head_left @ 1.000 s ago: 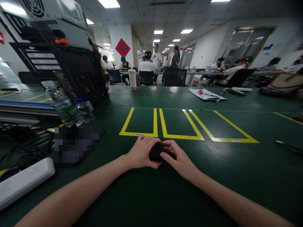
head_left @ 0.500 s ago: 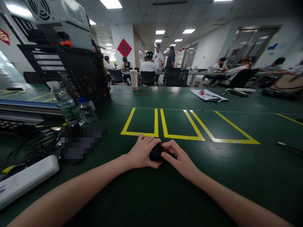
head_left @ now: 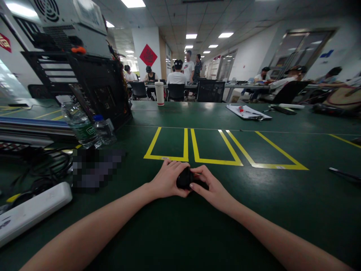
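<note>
In the head view, a small rounded black object [head_left: 184, 179] sits between my two hands, low over the green tabletop; its kind does not show. My left hand [head_left: 168, 180] is wrapped round it from the left, fingers over the far side and thumb at the near side. From the right, my right hand [head_left: 208, 185] pinches the object's right edge between thumb and bent fingers. Much of the object's left and far side is hidden by my left fingers. Just beyond the hands, yellow tape outlines [head_left: 169, 158] mark the table.
Left of my arms lie a white power strip [head_left: 35, 212], black cables [head_left: 39, 169] and water bottles [head_left: 81, 126] beside an open computer case [head_left: 98, 86]. A white cup [head_left: 159, 93], a clipboard [head_left: 248, 112] and a black pen [head_left: 344, 174] also lie about. Several people sit or stand far off.
Both hands keep their hold on the black object, with only a slight shift left and up in the picture. Slightly more of the object shows between them.
</note>
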`<state>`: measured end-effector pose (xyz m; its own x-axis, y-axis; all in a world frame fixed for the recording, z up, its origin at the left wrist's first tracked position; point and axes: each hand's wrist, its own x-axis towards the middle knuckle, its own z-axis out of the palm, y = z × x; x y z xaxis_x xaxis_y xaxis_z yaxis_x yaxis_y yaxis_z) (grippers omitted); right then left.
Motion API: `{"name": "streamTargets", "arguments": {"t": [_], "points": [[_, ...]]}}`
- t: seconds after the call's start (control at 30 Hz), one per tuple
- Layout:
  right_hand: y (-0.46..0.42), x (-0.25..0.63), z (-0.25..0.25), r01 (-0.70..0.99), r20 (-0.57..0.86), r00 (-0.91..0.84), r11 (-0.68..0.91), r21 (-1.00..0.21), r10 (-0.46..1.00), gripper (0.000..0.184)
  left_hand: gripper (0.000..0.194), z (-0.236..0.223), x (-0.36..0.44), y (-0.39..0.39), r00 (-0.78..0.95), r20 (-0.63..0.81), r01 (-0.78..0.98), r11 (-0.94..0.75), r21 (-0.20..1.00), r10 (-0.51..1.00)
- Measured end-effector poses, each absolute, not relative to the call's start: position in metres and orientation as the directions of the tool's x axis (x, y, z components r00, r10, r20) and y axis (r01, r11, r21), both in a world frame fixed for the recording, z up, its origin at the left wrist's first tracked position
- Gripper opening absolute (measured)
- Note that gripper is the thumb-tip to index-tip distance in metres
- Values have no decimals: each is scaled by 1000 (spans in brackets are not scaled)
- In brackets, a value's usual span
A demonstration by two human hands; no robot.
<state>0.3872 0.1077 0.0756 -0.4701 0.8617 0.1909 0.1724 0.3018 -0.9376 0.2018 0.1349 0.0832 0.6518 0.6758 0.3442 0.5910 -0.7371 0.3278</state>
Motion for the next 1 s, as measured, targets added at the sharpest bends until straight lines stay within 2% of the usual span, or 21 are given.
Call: {"name": "streamTargets", "arguments": {"t": [0.13,0.37,0.57,0.7,1.0], "points": [[109,386,75,174,162,-443,261,-949,882,20,59,83,202,135,653,354,584,-743,327,669],[108,387,81,271,112,-429,246,-931,896,26,57,86,202,134,663,331,579,-740,342,671],[107,388,80,202,171,-468,293,-935,867,27,60,85,202,135,663,345,581,-748,322,664],[109,386,77,150,177,-444,268,-952,878,19,58,83,203,135,660,354,581,-749,318,663],[109,386,81,236,117,-422,234,-943,899,24,59,84,203,134,660,353,575,-749,329,663]]}}
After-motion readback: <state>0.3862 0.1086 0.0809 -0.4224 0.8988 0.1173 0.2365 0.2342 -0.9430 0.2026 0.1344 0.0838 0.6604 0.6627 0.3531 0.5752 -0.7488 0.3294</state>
